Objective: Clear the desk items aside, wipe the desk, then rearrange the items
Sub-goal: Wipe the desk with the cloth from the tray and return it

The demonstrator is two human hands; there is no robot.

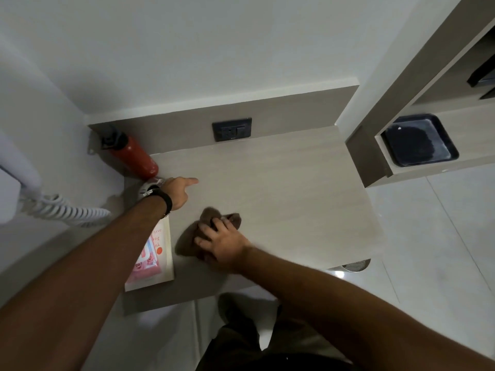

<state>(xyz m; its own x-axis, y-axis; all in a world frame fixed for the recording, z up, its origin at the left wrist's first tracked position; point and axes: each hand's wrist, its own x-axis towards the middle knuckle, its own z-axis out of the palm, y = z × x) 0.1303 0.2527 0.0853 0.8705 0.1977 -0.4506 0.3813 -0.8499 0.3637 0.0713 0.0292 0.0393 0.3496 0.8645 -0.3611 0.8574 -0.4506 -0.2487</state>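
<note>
My right hand (219, 242) presses down on a crumpled brown cloth (230, 219) on the light wooden desk (281, 188), near its front middle. My left hand (178, 191) hovers over the desk's left side with the index finger pointing right and the other fingers curled; a dark watch is on that wrist. Just behind that hand a small white and silver object (150, 187) is partly hidden. A red bottle (131, 153) with a black cap leans in the back left corner. A pink and white book (154, 253) lies at the left front edge, partly under my left forearm.
A black wall socket (232, 129) sits in the desk's back panel. A white wall phone with a coiled cord (61, 208) hangs at the left. To the right, a shelf unit holds a black tray (420, 140). Pale floor tiles lie right of the desk.
</note>
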